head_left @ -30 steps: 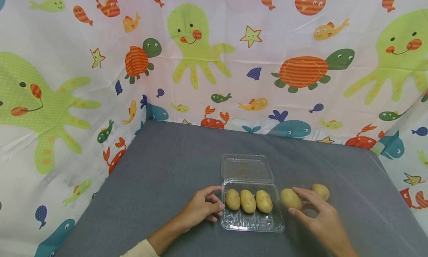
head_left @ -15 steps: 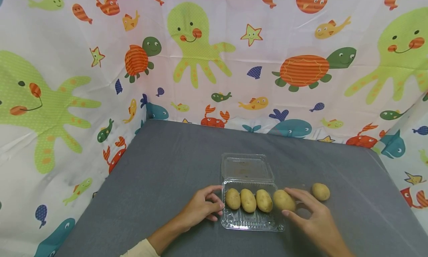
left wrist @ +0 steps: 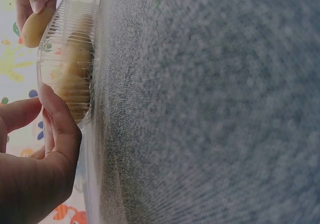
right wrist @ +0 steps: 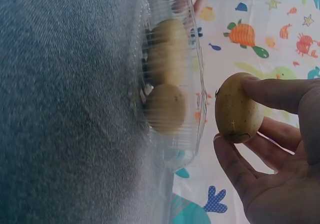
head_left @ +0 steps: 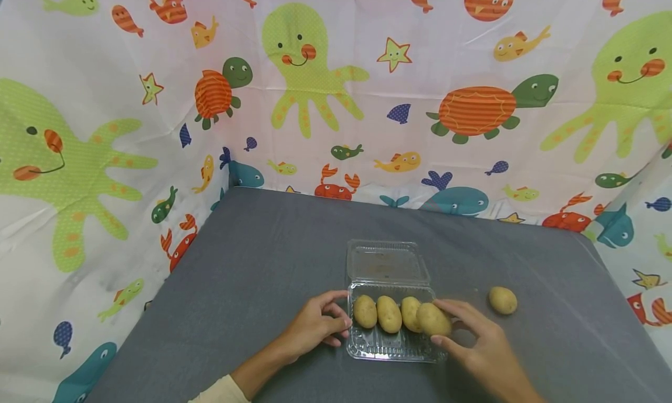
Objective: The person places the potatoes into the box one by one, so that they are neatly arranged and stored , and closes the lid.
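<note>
A clear plastic clamshell container (head_left: 391, 351) lies on the grey cloth, its lid (head_left: 387, 263) folded back. Three potatoes (head_left: 389, 314) sit in a row inside it, seen through the ribbed wall in both wrist views. My left hand (head_left: 319, 321) holds the container's left edge, thumb and fingers at the rim (left wrist: 39, 66). With thumb and fingertips, my right hand (head_left: 480, 339) grips another potato (right wrist: 237, 107) above the container's right side. In the head view this potato (head_left: 433, 319) partly covers the rightmost one in the row.
One more potato (head_left: 503, 300) lies on the grey cloth (head_left: 273, 245) to the right of the container. A white curtain (head_left: 357, 53) printed with sea animals surrounds the table at the back and sides.
My right hand has carried its potato leftward, from beside the container to over its right side. The left hand stays at the container's left edge.
</note>
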`<state>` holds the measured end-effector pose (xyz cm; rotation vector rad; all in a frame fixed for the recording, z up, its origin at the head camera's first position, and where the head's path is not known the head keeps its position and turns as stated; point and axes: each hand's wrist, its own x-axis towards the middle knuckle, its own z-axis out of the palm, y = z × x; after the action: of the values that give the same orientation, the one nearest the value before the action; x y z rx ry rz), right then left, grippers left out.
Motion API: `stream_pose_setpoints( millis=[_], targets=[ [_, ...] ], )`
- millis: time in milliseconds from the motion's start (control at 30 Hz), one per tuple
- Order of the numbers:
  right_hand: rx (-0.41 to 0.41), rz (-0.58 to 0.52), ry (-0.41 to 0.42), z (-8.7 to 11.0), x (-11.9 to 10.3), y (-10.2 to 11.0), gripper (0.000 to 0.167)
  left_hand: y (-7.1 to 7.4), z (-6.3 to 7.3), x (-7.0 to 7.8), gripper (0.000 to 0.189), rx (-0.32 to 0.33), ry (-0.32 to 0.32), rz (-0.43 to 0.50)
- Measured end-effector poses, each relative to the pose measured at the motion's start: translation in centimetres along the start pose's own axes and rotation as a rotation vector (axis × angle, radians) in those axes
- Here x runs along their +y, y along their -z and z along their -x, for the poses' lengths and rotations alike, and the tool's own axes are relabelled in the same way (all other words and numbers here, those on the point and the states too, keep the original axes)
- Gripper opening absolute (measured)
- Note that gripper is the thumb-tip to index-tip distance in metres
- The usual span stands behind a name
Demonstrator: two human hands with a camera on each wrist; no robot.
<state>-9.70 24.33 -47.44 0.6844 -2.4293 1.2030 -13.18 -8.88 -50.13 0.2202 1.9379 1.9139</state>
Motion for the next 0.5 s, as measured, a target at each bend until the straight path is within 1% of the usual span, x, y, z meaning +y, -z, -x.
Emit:
stream_pose_setpoints(
  millis=[167,267,433,500],
  targets=[
    [-0.004,-0.009,0.035,-0.1,-0.1,-0.5,0.068,0.1,0.0,0.0,0.063,-0.002,0.0,0.001],
    [-0.017,-0.01,0.032,-0.1,-0.4,-0.8,0.067,0.1,0.0,-0.1,0.063,-0.004,0.001,-0.002],
    [-0.057,0.002,-0.033,-0.1,-0.9,-1.0,0.063,0.2,0.1,-0.1,0.064,-0.007,-0.002,-0.001],
    [-0.069,0.01,-0.044,-0.2,-1.1,-1.1,0.062,0.2,0.1,0.0,0.064,-0.007,-0.002,-0.001]
  ],
)
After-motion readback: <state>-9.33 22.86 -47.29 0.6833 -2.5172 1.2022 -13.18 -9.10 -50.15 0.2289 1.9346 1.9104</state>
